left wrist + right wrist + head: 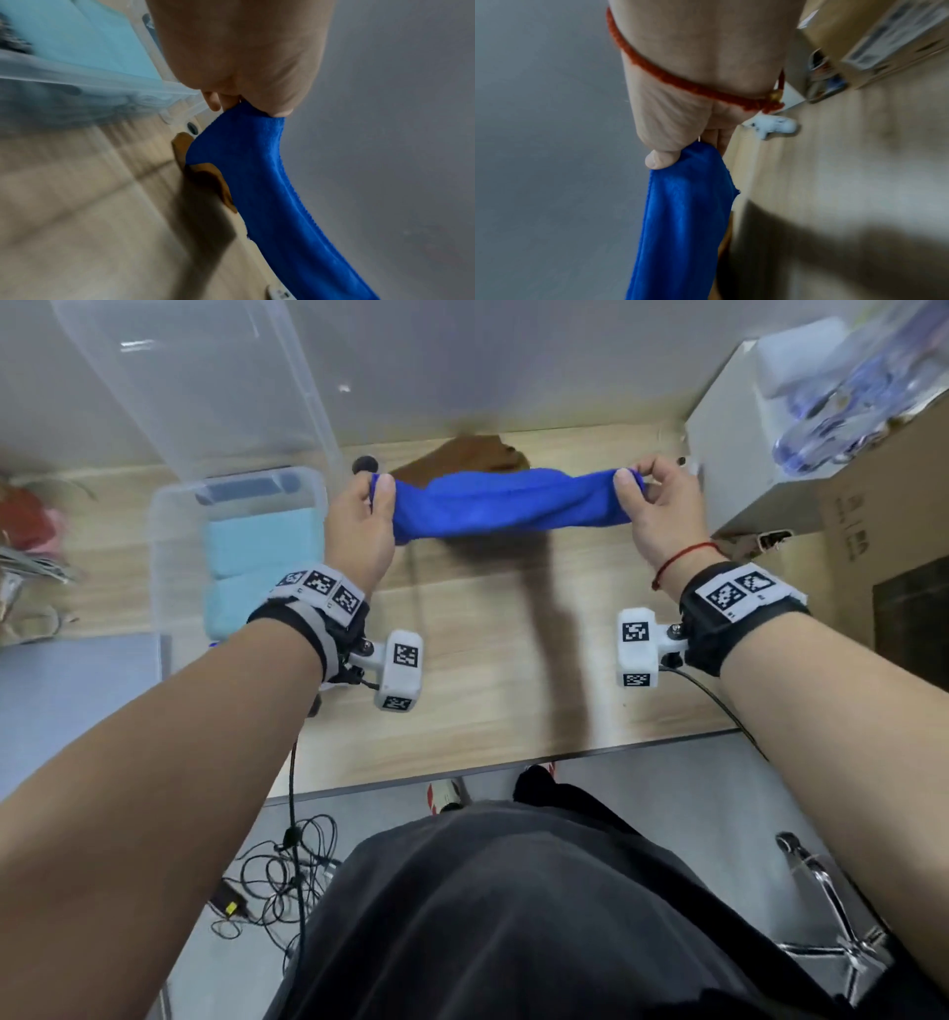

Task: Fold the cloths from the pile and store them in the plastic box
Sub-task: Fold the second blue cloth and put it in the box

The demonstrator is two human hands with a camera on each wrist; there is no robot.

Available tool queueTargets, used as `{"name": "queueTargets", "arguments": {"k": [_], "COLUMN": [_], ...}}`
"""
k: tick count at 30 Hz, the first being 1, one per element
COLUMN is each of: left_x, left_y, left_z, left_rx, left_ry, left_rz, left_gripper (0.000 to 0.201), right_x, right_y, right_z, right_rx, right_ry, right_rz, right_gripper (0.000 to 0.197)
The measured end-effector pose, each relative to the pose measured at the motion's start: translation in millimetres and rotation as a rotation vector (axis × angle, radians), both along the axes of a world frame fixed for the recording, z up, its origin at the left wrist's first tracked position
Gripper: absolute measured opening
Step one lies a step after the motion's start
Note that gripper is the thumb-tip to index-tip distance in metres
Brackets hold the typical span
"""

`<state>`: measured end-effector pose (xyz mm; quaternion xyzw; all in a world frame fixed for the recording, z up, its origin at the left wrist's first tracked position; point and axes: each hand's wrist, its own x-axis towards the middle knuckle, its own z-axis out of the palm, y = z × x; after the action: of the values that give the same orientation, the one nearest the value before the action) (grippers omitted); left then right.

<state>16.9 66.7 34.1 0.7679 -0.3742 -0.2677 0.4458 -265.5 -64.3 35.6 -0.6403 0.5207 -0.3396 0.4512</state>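
A blue cloth point(506, 505) hangs stretched in the air above the wooden table point(488, 670), held at both ends. My left hand point(377, 498) pinches its left end point(246, 130) between thumb and fingers. My right hand point(629, 485) pinches the right end point(693, 172) the same way. Behind the blue cloth a brown cloth point(464, 457) lies on the table near the wall; it also shows as the brown cloth point(205, 176) in the left wrist view. The clear plastic box point(169, 546) stands at the left with folded light blue cloths point(257, 567) inside.
The box's clear lid point(205, 387) leans against the wall behind it. A white box point(739, 433) and a cardboard box point(883, 516) crowd the right side. A small black knob point(364, 464) sits near the wall. Cables point(287, 870) lie on the floor below the table edge.
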Motion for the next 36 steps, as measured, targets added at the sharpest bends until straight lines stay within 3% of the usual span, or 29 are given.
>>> {"name": "queueTargets", "arguments": {"k": [6,11,20,36], "left_x": [-18.1,-28.8,-36.4,-34.6], "left_y": [56.2,82.0,84.9,47.9], "left_z": [-73.5,-110.9,-123.6,-151.4], "left_rx": [0.316,0.486,0.505,0.556], "left_ry": [-0.118,-0.131,-0.099,-0.082], "left_rz": [-0.096,-0.144,0.100,0.291], "left_gripper": [0.029,0.033,0.032,0.028], "right_x": [-40.6,-49.5,-27.3,5.3], "right_y": [50.9,77.6,49.6,-17.5], "right_z": [-80.6,-111.0,-132.5,-169.2], "right_rx": [0.291,0.400,0.337,0.227], "right_ry": [0.214,0.248,0.337,0.585], "right_rz": [0.077,0.120,0.180,0.263], "right_gripper": [0.018,0.020,0.010,0.009]}}
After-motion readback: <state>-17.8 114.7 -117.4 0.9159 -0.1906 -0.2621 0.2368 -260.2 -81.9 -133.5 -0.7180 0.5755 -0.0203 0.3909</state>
